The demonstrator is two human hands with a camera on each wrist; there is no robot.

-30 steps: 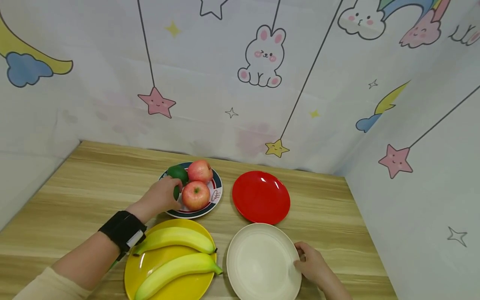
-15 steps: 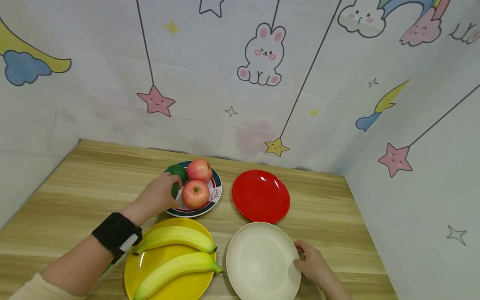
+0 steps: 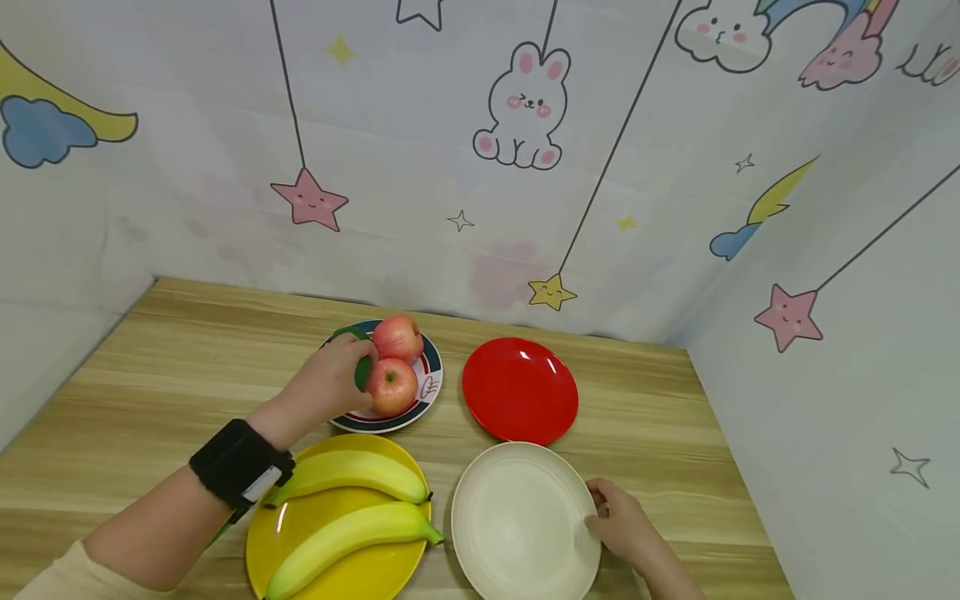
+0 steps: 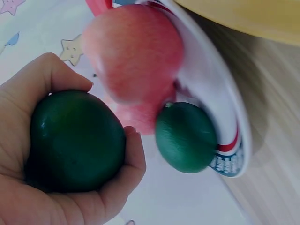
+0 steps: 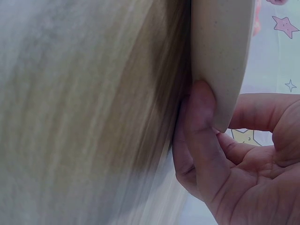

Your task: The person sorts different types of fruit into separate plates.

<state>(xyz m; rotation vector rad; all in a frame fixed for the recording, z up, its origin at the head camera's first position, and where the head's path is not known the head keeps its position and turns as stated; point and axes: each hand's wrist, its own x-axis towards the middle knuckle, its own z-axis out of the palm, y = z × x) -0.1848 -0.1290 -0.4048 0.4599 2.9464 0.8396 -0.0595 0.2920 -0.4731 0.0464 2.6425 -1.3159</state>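
My left hand [image 3: 330, 379] curls its fingers and thumb round a dark green lime [image 4: 77, 140], held above the patterned plate [image 3: 429, 398] at the back left. A second lime [image 4: 186, 137] lies on that plate, partly hidden by the hand in the head view. Beside it sit two red apples, one behind [image 3: 399, 337] and one in front [image 3: 393, 388]. At the lower right, my right hand [image 3: 628, 523] pinches the rim of a cream plate [image 3: 525, 525]. In the right wrist view, fingers [image 5: 201, 112] lie against the plate's underside, and its edge sits slightly off the table.
A yellow plate [image 3: 330, 517] with two bananas [image 3: 356, 537] stands in front of the patterned plate, under my left forearm. Behind the cream plate lies a red plate [image 3: 520, 390]. A cartoon-printed cloth wall [image 3: 420, 167] borders the wooden table [image 3: 195, 358] at the back and sides.
The left hand has moved slightly right and up with the lime, now nearer the front apple. The right hand keeps its hold on the cream plate. The head view has shifted a little.
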